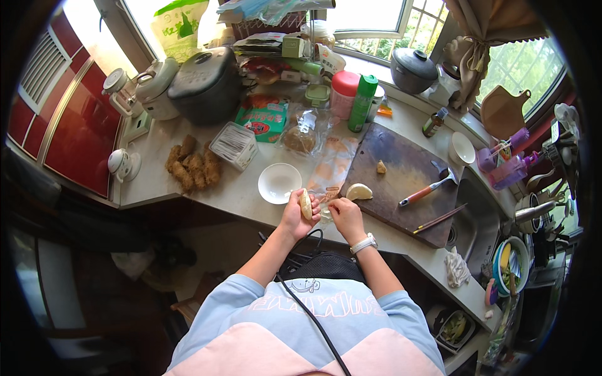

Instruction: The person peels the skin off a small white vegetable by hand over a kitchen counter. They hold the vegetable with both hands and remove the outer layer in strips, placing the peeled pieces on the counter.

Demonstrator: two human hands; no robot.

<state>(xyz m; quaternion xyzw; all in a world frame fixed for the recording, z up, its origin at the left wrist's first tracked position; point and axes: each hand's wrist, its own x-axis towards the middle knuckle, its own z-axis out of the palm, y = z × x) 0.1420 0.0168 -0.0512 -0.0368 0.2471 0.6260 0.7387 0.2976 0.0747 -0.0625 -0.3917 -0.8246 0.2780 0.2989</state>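
Near the counter's front edge, my left hand holds a pale, elongated citrus or pomelo-like segment; its exact kind is unclear. Just to its right, my right hand has its fingertips pinched together; whether something small is between them cannot be told. A white bowl stands just beyond my left hand. Small pale scraps lie on the counter between the hands. Another pale segment rests on the near left corner of the dark cutting board, with a small brown piece farther back on it.
On the board lie a wooden-handled peeler or scraper and chopsticks. Brown fibrous roots or tubers and a container of cotton swabs sit left. The sink is right; a white cloth lies near it.
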